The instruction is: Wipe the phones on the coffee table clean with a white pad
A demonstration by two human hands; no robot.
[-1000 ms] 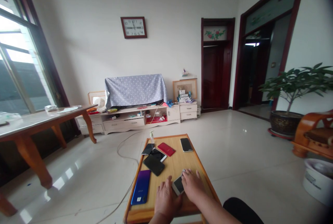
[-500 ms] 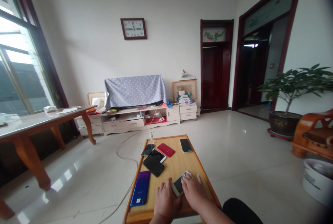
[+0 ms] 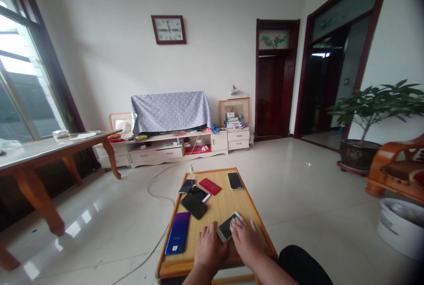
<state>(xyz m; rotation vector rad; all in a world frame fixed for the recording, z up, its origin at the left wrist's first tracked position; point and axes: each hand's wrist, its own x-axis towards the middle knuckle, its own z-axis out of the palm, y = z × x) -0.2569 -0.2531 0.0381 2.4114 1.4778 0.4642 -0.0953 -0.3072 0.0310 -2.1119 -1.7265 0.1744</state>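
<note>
A white-framed smartphone (image 3: 225,228) with a dark screen lies slanted on the small wooden table (image 3: 221,208). My left hand (image 3: 208,244) holds its left lower edge, thumb along the near side and fingers bent beside it. My right hand (image 3: 244,235) rests over the phone's right end. Its fingertips press a small whitish piece, like a tissue, onto the screen. To the left lies a blue-purple phone (image 3: 178,232), back up. Beyond it are a black phone (image 3: 194,206), a white phone (image 3: 200,193) partly under it, and a dark phone (image 3: 187,185).
Farther back on the table are a red phone (image 3: 210,186), another dark-screened phone (image 3: 235,181) and a clear pump bottle (image 3: 191,171). A cable (image 3: 162,201) runs along the floor at left. A white bucket (image 3: 399,227) and a potted plant (image 3: 360,152) stand at right.
The view has shifted slightly, so the room sits a little higher in the picture. Both hands stay at the white-framed phone, with hardly any change in their grip.
</note>
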